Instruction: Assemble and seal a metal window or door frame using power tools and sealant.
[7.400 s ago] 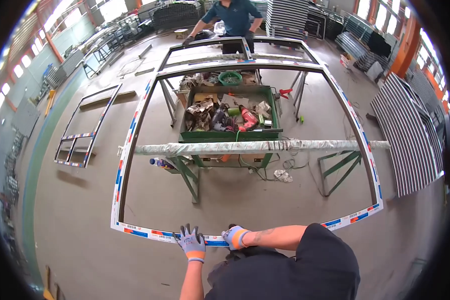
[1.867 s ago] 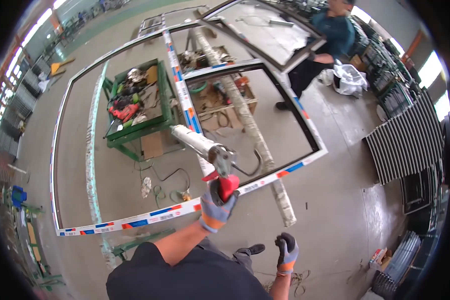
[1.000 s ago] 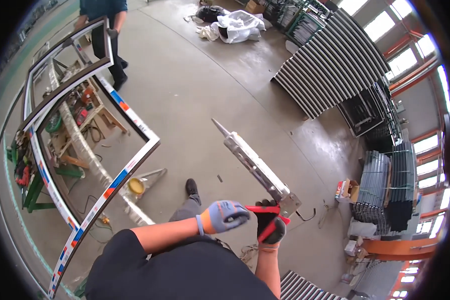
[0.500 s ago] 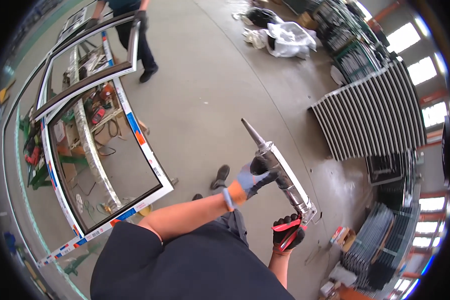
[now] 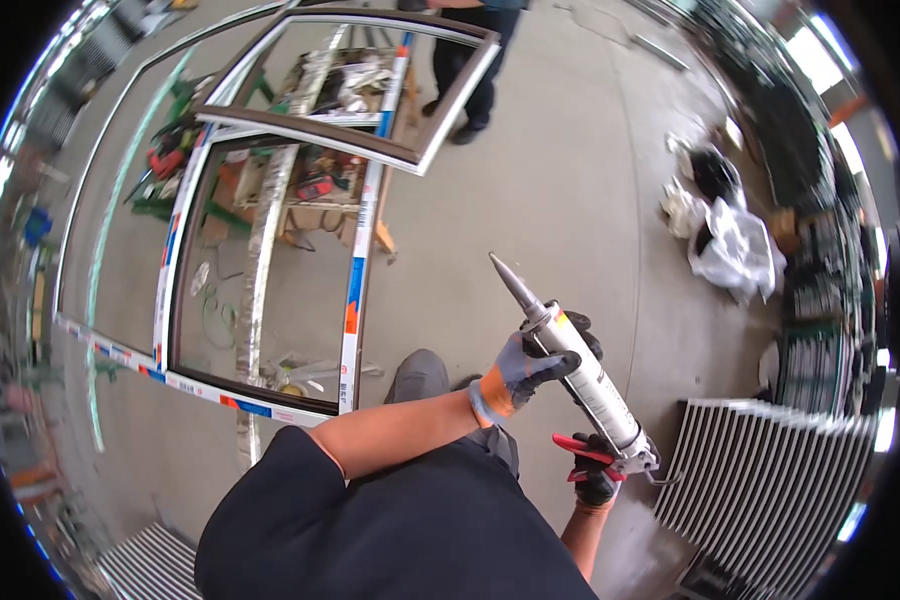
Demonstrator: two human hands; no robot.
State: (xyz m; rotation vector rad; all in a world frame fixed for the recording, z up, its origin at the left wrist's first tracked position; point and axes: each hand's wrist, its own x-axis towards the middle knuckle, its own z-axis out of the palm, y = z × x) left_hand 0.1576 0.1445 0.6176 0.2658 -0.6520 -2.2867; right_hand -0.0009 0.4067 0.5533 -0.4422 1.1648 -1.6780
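A caulking gun (image 5: 600, 405) with a white sealant cartridge and a grey tapered nozzle lies slanted across both my hands, its tip up and to the left. My left hand (image 5: 530, 368), in a grey and orange glove with black fingers, wraps round the front of the barrel. At the rear, my right hand (image 5: 596, 482) in a black glove grips the red handle and trigger. To the left stands a large window frame (image 5: 356, 280) with white, blue and orange protective tape. A co-worker (image 5: 467, 70) at the far side is beside a smaller sash frame (image 5: 370, 145), which overlaps the large one.
A workbench with tools (image 5: 320, 190) shows through the frames. White and black plastic bags (image 5: 735, 250) lie on the floor to the right. Closer on that side is a stack of metal profiles (image 5: 770, 480), with racks (image 5: 820, 350) along the wall behind.
My view has turned, so the frames now sit more to the right. The caulking gun has rolled in my hands, bringing its printed side into view. Both hands keep their hold.
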